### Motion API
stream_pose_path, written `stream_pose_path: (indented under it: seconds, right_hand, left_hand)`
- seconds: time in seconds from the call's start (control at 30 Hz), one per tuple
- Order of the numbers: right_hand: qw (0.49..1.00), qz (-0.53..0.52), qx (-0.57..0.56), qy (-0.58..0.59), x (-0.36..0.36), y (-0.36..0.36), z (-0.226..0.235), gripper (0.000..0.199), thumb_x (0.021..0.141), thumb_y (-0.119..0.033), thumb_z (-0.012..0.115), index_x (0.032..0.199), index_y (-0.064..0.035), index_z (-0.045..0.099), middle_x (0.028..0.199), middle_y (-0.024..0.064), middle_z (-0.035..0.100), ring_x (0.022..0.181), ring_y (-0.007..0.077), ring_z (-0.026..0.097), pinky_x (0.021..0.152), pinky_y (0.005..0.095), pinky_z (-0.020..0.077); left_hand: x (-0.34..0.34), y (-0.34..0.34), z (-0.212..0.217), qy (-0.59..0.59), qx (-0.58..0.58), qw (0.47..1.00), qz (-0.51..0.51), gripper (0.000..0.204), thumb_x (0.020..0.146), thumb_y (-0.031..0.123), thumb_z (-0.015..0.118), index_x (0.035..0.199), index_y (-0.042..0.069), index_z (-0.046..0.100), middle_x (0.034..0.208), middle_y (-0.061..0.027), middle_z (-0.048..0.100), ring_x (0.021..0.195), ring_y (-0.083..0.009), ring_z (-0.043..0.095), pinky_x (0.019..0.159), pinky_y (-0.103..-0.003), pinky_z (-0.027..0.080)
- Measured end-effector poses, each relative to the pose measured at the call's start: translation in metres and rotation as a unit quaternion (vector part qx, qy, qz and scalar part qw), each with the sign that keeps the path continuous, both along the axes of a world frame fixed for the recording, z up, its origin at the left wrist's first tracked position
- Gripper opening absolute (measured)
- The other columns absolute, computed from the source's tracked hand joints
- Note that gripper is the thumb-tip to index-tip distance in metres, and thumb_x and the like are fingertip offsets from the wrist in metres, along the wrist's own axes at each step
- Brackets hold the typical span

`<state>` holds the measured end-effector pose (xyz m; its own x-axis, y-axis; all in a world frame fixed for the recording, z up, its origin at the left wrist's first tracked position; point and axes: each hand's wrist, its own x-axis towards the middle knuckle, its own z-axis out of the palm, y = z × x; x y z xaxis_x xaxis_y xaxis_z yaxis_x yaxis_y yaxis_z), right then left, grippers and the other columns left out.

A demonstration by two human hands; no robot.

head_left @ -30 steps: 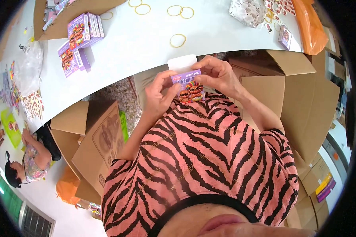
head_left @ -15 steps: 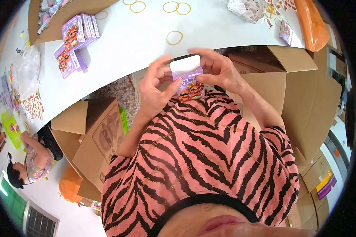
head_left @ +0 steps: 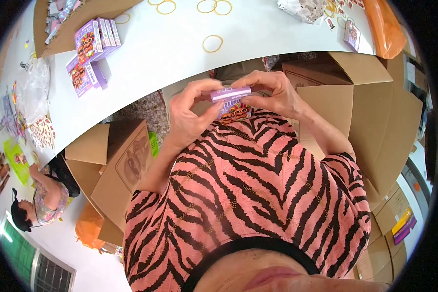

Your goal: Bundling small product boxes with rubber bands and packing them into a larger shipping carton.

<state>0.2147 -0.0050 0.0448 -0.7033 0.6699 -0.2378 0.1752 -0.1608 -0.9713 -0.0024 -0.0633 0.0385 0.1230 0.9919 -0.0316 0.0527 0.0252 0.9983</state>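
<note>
Between my two hands, close to my chest, is a small purple printed box [head_left: 234,111] with cartoon figures on its front. Its top flap is folded down over the opening, and the purple edge faces up. My left hand [head_left: 192,108] grips the left side, thumb on the front face and fingers curled behind. On the right side my right hand [head_left: 273,95] pinches the box the same way, its thumb at the upper right corner. Similar purple boxes [head_left: 86,45] stand in a row on the white table at the left, with flatter ones beneath them.
Rubber bands [head_left: 212,44] lie scattered on the white table [head_left: 165,53]. Another small box [head_left: 352,36] sits by an orange bag [head_left: 385,29] at the far right. Open cardboard cartons [head_left: 124,168] flank me on both sides. A person [head_left: 46,197] works at the left.
The box's white top flap stood raised half a second ago; now it is folded down, closing the top. Both hands still hold the box in nearly the same place.
</note>
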Motion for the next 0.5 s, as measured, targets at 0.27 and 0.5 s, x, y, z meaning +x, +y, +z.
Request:
stream_pose_path:
  seconds: [0.27, 0.5]
  right_hand:
    - [0.991, -0.065, -0.096, 0.066, -0.006, -0.007, -0.008, 0.038, 0.081, -0.004, 0.067, 0.119, -0.0078, 0.061, 0.099, 0.0026, 0.068, 0.086, 0.009, 0.062, 0.079, 0.0243, 0.0511]
    - [0.988, -0.087, -0.128, 0.015, -0.009, -0.01, -0.011, 0.031, 0.083, -0.004, 0.065, 0.114, -0.0074, 0.065, 0.098, 0.0016, 0.068, 0.084, 0.0065, 0.061, 0.077, 0.0235, 0.051]
  left_hand:
    - [0.009, 0.0, 0.007, -0.023, -0.073, 0.997, 0.029, 0.025, 0.076, 0.001, 0.07, 0.101, -0.002, 0.064, 0.093, -0.0089, 0.067, 0.085, -0.0136, 0.065, 0.078, -0.027, 0.053]
    - [0.01, -0.002, 0.0, 0.006, -0.092, 0.994, 0.05, 0.023, 0.074, 0.0, 0.071, 0.097, -0.001, 0.065, 0.091, -0.0086, 0.068, 0.083, -0.0134, 0.065, 0.074, -0.026, 0.052]
